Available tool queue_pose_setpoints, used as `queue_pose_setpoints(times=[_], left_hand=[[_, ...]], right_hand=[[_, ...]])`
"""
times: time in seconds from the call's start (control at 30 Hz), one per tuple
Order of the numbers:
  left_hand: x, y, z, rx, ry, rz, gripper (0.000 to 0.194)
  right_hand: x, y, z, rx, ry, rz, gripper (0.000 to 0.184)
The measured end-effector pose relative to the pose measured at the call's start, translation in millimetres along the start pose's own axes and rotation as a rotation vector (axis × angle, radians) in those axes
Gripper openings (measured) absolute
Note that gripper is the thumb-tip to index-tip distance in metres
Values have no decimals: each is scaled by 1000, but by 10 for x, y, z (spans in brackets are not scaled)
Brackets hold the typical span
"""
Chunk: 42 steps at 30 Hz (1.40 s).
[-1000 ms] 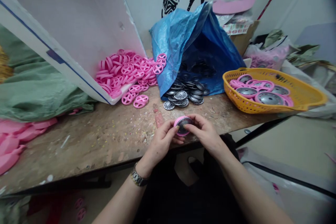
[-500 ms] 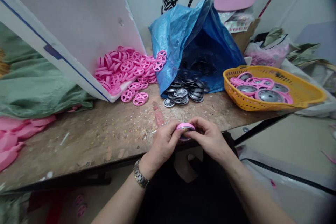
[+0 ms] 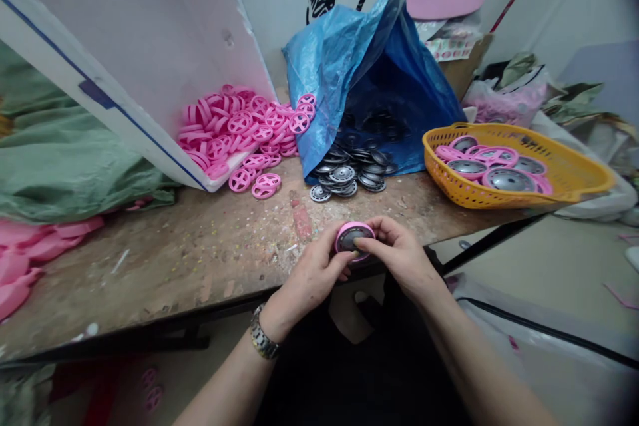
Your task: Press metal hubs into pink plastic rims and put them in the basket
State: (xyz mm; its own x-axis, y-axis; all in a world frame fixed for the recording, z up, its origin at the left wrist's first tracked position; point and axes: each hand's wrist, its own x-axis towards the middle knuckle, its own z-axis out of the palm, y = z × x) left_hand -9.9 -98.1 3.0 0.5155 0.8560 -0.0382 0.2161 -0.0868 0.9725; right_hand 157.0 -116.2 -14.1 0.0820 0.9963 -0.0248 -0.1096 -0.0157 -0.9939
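Between both hands, at the table's front edge, is a small toy wheel [image 3: 353, 235] with a pink rim and a dark grey disc set in its face. My left hand [image 3: 315, 265] grips its left side, thumb on the lower face. From the right, my right hand [image 3: 399, 254] holds the wheel with the thumb pressed on the grey disc. Its underside is hidden by the fingers. Beyond the hands, grey discs [image 3: 342, 175] spill from a blue plastic bag [image 3: 319, 60]. Pink wheel rims [image 3: 239, 123] lie heaped at the left, some loose on the wooden table [image 3: 200, 246].
At the right, a yellow basket [image 3: 452, 190] holds several pink-and-grey wheels. A white foam box [image 3: 164, 33] stands on its side around the pink heap. Green cloth [image 3: 74, 160] and larger pink parts [image 3: 30, 253] lie at the far left. A metal table leg [image 3: 492, 243] slants below right.
The wheel has tilted from nearly edge-on so its grey face now turns up toward me. Both thumbs have shifted onto that face. The view has moved slightly.
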Motion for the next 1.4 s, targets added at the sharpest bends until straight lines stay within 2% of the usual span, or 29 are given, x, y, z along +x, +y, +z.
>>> queue_pose_setpoints(times=[0.23, 0.47, 0.57, 0.67, 0.73, 0.8, 0.9, 0.93, 0.97, 1.03, 1.07, 1.1, 1.17, 1.27, 1.4], left_hand=[[11, -70, 35, -155, 93, -18, 38], [-3, -128, 131, -51, 126, 66, 35], [25, -138, 161, -52, 117, 49, 41], [74, -145, 130, 53, 107, 89, 47], [117, -154, 62, 189, 121, 160, 43], [159, -163, -40, 331, 158, 242, 35], [201, -170, -204, 466, 235, 337, 25], [205, -173, -247, 488, 253, 348, 23], [205, -178, -280, 505, 266, 349, 21], [196, -200, -312, 536, 281, 342, 19], [191, -217, -312, 546, 285, 343, 18], [186, -239, -305, 551, 287, 348, 17], [182, -285, -277, 551, 288, 366, 16], [181, -337, -245, 549, 284, 382, 17], [170, -348, -249, 549, 276, 370, 18]], right_hand=[[-58, 2, -23, -49, -74, -64, 19], [-104, 65, -64, -92, 19, -89, 16], [-80, 42, -65, -74, 8, -77, 19], [-20, -36, -138, -133, 17, -103, 21], [37, -142, -302, -262, 103, -179, 22], [98, -298, -588, -449, 269, -298, 22], [179, -588, -1158, -820, 670, -493, 25], [197, -682, -1341, -971, 809, -520, 29], [211, -765, -1499, -1093, 896, -545, 35], [229, -878, -1693, -1259, 932, -578, 45], [239, -898, -1717, -1302, 918, -600, 48], [253, -894, -1691, -1318, 895, -633, 48], [302, -813, -1511, -1292, 828, -726, 42], [438, -583, -1058, -1216, 632, -872, 31], [685, -307, -498, -1295, 353, -818, 30]])
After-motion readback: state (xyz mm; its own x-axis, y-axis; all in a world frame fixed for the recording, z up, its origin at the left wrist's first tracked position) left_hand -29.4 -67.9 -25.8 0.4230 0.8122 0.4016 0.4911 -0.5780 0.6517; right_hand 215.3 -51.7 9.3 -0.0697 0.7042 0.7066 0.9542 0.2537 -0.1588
